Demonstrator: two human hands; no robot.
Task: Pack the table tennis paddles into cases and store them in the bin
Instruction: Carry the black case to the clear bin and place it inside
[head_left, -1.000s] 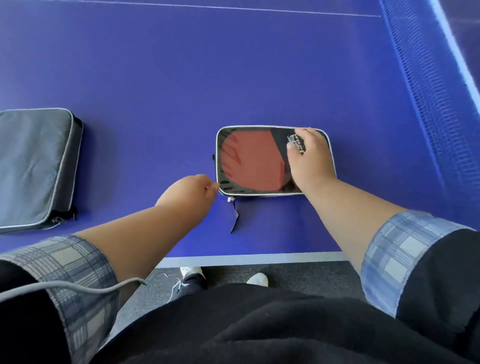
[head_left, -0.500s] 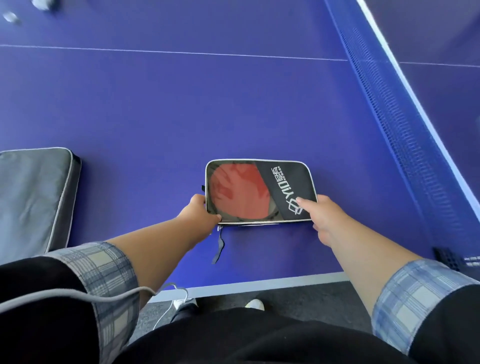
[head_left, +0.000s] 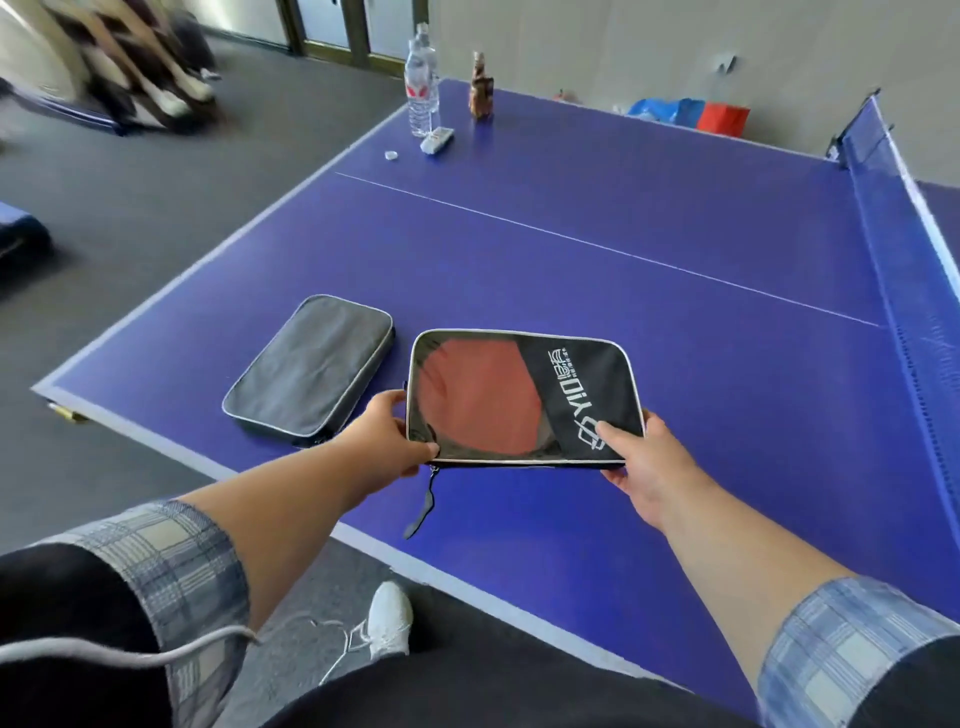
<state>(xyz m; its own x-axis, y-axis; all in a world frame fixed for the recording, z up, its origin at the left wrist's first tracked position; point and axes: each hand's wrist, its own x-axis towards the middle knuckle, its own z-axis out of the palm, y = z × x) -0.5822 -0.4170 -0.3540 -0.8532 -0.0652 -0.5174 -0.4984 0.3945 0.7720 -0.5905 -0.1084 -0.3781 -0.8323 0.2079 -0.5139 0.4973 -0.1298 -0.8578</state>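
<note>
A black paddle case (head_left: 582, 384) with a clear window is lifted off the blue table (head_left: 597, 260); a red paddle (head_left: 478, 400) shows through the window. My left hand (head_left: 387, 441) grips the case's near left corner. My right hand (head_left: 641, 462) grips its near right corner. A zipper pull strap (head_left: 422, 504) hangs down from the case's near edge. A second, grey case (head_left: 311, 369) lies flat and zipped on the table to the left. No bin is in view.
The net (head_left: 893, 234) runs along the table's right side. Two water bottles (head_left: 422, 83), a brown bottle (head_left: 482, 88) and small items stand at the far edge. Grey carpet lies left of the table, and my white shoe (head_left: 387, 618) is below the near edge.
Both hands took hold of the windowed case at its near corners and lifted it off the table. My view swung up and left, bringing the far edge and floor into sight.
</note>
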